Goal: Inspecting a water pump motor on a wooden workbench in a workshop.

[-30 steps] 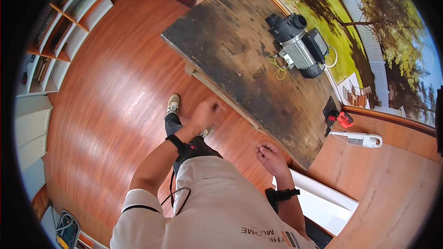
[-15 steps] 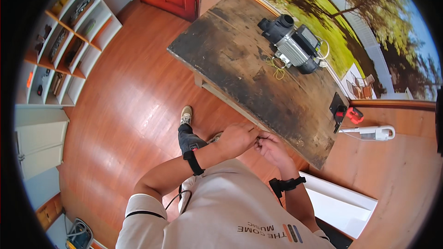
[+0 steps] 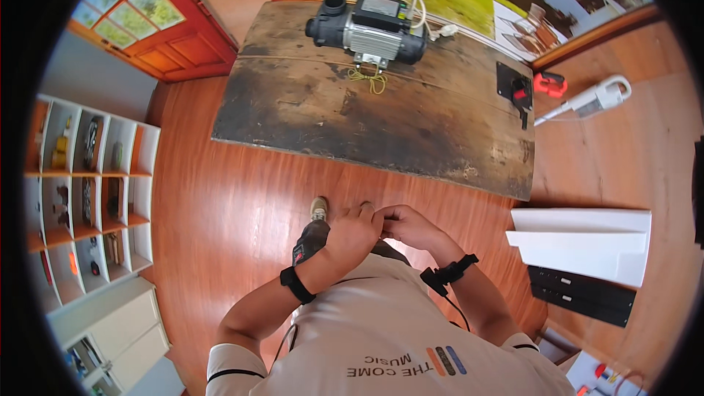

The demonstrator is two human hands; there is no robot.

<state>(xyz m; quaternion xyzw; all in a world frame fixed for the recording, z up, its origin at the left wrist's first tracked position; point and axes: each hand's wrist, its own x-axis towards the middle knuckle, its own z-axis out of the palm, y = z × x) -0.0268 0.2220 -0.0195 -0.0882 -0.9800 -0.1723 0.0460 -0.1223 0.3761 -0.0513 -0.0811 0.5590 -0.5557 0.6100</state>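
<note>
My left hand (image 3: 356,233) and my right hand (image 3: 412,227) meet in front of my waist, short of the table's near edge. Fingers of both are curled and pressed together, and whatever small dark thing may sit between the fingertips is too hidden to name. Beyond them, on the worn wooden table (image 3: 293,114), lies an electric water pump (image 3: 372,35) with a finned silver motor and black ends. Loose yellow-green wire (image 3: 374,82) hangs off its near side. A white plug (image 3: 444,31) on a white cord rests to its right. Neither hand touches the pump.
A black plate with a black-and-red tool (image 3: 519,92) is at the table's right end. Past it are a red tool (image 3: 551,84) and a white stick vacuum (image 3: 601,99). Shelves (image 3: 103,176) stand at left; a white panelled unit (image 3: 587,243) is at right.
The view has turned to the right, so the table now lies more squarely ahead. Both hands stay together at the waist, now farther from the table edge.
</note>
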